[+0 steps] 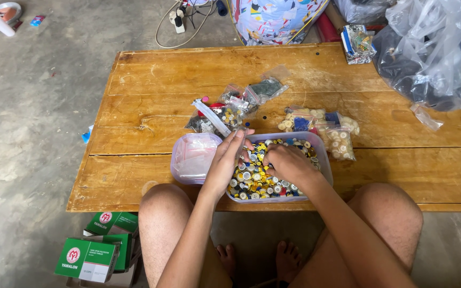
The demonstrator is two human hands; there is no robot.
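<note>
While both hands' fingers dig loosely, grip unclear, clear tub [324,154] holds mixed buttons [257,178]; lid [194,157] beside.

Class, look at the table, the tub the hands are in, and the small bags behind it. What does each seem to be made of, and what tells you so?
Table: wood with a worn, glossy yellow finish; plank seams, grain and cracks show. Tub: probably translucent plastic, since the buttons show through its wall. Small bags: thin clear plastic film, crinkled and shiny.
</note>
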